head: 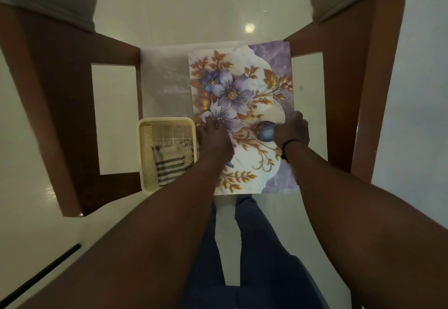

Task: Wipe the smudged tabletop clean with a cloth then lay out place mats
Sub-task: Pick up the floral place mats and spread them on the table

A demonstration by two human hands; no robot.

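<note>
A floral place mat point(242, 85), white and purple with gold leaves, lies flat on the pale glass tabletop point(164, 78), covering its right part. My left hand point(213, 138) rests on the mat's left edge, fingers bent onto it. My right hand point(292, 129) grips the mat's right edge, a dark band on the wrist. A striped blue-and-white cloth point(169, 160) lies folded in a cream basket point(145, 153) at the table's near left, just left of my left hand. The left strip of the tabletop shows faint smears.
Brown wooden frame pieces point(60, 104) flank the table on the left, and more of the brown frame point(378, 71) stands on the right. A shiny white tiled floor shows through and around. My legs in dark trousers point(254, 248) stand at the near edge.
</note>
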